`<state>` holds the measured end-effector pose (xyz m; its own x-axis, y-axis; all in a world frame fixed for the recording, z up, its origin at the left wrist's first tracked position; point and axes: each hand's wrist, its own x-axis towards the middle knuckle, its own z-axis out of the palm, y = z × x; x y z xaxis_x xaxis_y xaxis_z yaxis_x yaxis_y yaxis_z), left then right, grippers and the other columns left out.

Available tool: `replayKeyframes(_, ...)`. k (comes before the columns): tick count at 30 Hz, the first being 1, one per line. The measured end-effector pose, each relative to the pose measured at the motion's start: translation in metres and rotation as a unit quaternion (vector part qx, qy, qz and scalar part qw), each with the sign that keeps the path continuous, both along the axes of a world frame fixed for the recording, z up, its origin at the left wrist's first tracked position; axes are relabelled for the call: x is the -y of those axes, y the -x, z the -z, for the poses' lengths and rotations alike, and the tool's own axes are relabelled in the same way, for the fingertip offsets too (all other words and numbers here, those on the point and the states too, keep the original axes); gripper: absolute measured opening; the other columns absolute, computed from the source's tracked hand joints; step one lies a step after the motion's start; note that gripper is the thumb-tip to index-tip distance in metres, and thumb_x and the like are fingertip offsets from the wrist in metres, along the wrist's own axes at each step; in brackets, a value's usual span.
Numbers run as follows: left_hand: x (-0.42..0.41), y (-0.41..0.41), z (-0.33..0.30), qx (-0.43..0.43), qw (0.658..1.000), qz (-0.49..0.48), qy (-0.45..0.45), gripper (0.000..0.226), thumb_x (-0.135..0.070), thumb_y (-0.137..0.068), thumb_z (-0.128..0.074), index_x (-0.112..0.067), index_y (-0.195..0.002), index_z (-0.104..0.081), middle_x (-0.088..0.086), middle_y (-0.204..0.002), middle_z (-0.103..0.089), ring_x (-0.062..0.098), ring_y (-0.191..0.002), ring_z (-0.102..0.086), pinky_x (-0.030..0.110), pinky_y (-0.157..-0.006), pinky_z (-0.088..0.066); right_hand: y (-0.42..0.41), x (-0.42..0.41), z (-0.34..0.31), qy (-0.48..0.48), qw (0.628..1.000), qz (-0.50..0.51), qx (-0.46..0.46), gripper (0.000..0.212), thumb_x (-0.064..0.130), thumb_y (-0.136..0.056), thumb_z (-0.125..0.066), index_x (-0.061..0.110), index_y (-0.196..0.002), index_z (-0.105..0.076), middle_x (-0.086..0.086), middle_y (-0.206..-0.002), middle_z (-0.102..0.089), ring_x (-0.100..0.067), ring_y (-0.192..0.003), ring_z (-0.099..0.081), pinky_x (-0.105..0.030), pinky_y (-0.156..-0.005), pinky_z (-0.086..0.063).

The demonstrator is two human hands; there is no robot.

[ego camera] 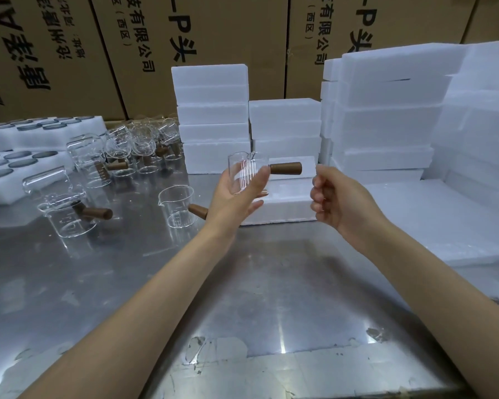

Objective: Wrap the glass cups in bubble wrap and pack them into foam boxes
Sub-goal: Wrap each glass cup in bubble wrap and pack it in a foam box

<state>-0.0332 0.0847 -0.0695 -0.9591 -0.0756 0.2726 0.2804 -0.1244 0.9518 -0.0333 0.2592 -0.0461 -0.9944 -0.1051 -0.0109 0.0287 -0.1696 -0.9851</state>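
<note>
Left hand (236,194) grasping a glass cup (244,172) above the metal table (271,298), right hand (333,200) clenched and empty beside it

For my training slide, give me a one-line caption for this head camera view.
Left hand holds an unwrapped glass cup by its body above the steel table; right hand curled beside it.

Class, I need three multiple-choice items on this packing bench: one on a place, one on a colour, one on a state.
1. Where is the cup with its handle pointing right?
A. in the left hand
B. on the table
C. inside a foam box

2. What colour is that cup's handle?
A. white
B. brown
C. blue

3. How is the right hand?
A. gripping a cup
B. pressing foam
C. curled, holding nothing

Key: 1 A, the left hand holds the glass cup above the table; 2 B, the handle is brown; 3 C, the right hand is curled and empty.
</note>
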Motion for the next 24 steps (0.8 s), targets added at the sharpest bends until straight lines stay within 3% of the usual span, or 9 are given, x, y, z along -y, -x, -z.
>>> replayKeyframes(4,-0.001,0.000,0.005,-0.026,0.995,-0.023,0.092,0.077,-0.030,-0.076,-0.080,-0.037,-0.133,-0.029,-0.009,-0.127,-0.052,0.012,-0.114,-0.059,0.026,-0.091,-0.048,-0.007,0.015,0.010,-0.075,0.992,0.014,-0.100,0.016,0.032,-0.089,-0.063,0.017,-0.094,-0.060,0.004,-0.091,-0.066,-0.007,-0.077,-0.068,-0.023,-0.068,-0.056)
replayKeyframes(6,-0.006,-0.001,0.008,-0.050,0.988,-0.034,0.142,0.084,-0.020,-0.082,-0.075,-0.031,-0.144,-0.019,-0.009,-0.126,-0.047,0.003,-0.108,-0.058,0.015,-0.081,-0.049,-0.011,0.024,0.016,-0.105,0.984,0.023,-0.144,0.028,0.032,-0.084,-0.069,0.020,-0.107,-0.058,0.007,-0.104,-0.064,-0.004,-0.091,-0.066,-0.022,-0.076,-0.055)
replayKeyframes(8,-0.014,-0.001,0.011,-0.069,0.984,-0.041,0.161,0.088,-0.010,-0.085,-0.070,-0.027,-0.148,-0.010,-0.008,-0.125,-0.039,-0.010,-0.097,-0.057,0.009,-0.073,-0.050,-0.014,0.033,0.022,-0.123,0.976,0.031,-0.175,0.044,0.035,-0.078,-0.074,0.026,-0.115,-0.052,0.015,-0.110,-0.058,0.003,-0.096,-0.061,-0.012,-0.072,-0.051)
replayKeyframes(9,-0.018,-0.002,0.013,-0.077,0.982,-0.042,0.165,0.089,-0.006,-0.086,-0.068,-0.027,-0.148,-0.007,-0.007,-0.127,-0.036,-0.009,-0.101,-0.055,0.013,-0.079,-0.052,-0.015,0.036,0.024,-0.122,0.976,0.037,-0.179,0.051,0.037,-0.075,-0.076,0.028,-0.117,-0.049,0.017,-0.112,-0.055,0.005,-0.097,-0.060,-0.009,-0.070,-0.049)
replayKeyframes(12,-0.027,-0.005,0.018,-0.099,0.975,-0.018,0.196,0.096,0.000,-0.085,-0.065,-0.038,-0.145,0.000,-0.004,-0.137,-0.027,0.014,-0.122,-0.046,0.037,-0.100,-0.049,-0.015,0.039,0.027,-0.102,0.976,0.071,-0.180,0.057,0.037,-0.071,-0.080,0.030,-0.115,-0.045,0.016,-0.112,-0.053,0.004,-0.099,-0.057,-0.004,-0.068,-0.046)
replayKeyframes(14,-0.029,-0.008,0.018,-0.109,0.970,0.009,0.215,0.098,-0.004,-0.084,-0.069,-0.044,-0.139,0.002,-0.001,-0.143,-0.024,0.017,-0.127,-0.047,0.037,-0.105,-0.045,-0.013,0.036,0.024,-0.087,0.976,0.095,-0.176,0.052,0.037,-0.069,-0.081,0.030,-0.108,-0.048,0.013,-0.108,-0.057,0.001,-0.096,-0.060,-0.004,-0.064,-0.046)
replayKeyframes(17,-0.029,-0.011,0.014,-0.133,0.958,-0.020,0.255,0.104,-0.014,-0.078,-0.078,-0.029,-0.148,-0.003,-0.001,-0.140,-0.027,0.011,-0.124,-0.043,0.023,-0.104,-0.039,-0.010,0.023,0.016,-0.010,0.992,0.050,-0.118,0.050,0.044,-0.066,-0.081,0.024,-0.106,-0.060,0.004,-0.104,-0.065,-0.006,-0.092,-0.067,-0.017,-0.071,-0.051)
replayKeyframes(19,-0.026,-0.014,0.010,-0.170,0.942,-0.068,0.281,0.104,-0.021,-0.074,-0.082,-0.022,-0.149,-0.010,-0.002,-0.138,-0.028,0.012,-0.128,-0.038,0.021,-0.106,-0.033,-0.008,0.017,0.012,0.068,0.996,-0.004,-0.065,0.049,0.049,-0.067,-0.077,0.020,-0.105,-0.065,0.000,-0.103,-0.068,-0.010,-0.092,-0.070,-0.025,-0.078,-0.051)
replayKeyframes(24,-0.012,-0.017,0.000,-0.273,0.892,-0.147,0.330,0.084,-0.032,-0.076,-0.081,-0.021,-0.144,-0.032,-0.010,-0.139,-0.044,0.004,-0.133,-0.038,0.041,-0.119,-0.019,-0.007,0.020,0.015,0.093,0.993,-0.060,-0.035,0.047,0.050,-0.069,-0.064,0.018,-0.102,-0.067,-0.003,-0.097,-0.070,-0.016,-0.090,-0.071,-0.026,-0.081,-0.054)
